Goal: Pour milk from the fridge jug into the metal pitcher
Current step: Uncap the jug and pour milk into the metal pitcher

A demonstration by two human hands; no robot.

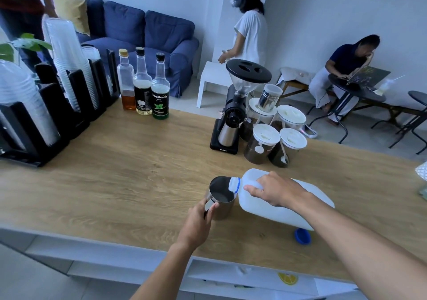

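A white plastic milk jug (265, 207) is tipped nearly flat, its open blue-ringed mouth resting over the rim of the metal pitcher (220, 198) on the wooden counter (129, 172). My right hand (275, 190) grips the jug at its handle near the neck. My left hand (201, 221) holds the pitcher by its handle on the near side. The pitcher's inside looks dark; I cannot make out a milk stream. The jug's blue cap (302, 236) lies on the counter just behind the jug's base.
A black coffee grinder (233, 112) and several white-lidded jars (275, 137) stand behind the pitcher. Three syrup bottles (144, 87) and a black rack of plastic cups (55, 87) fill the far left. Three people are in the room beyond the counter.
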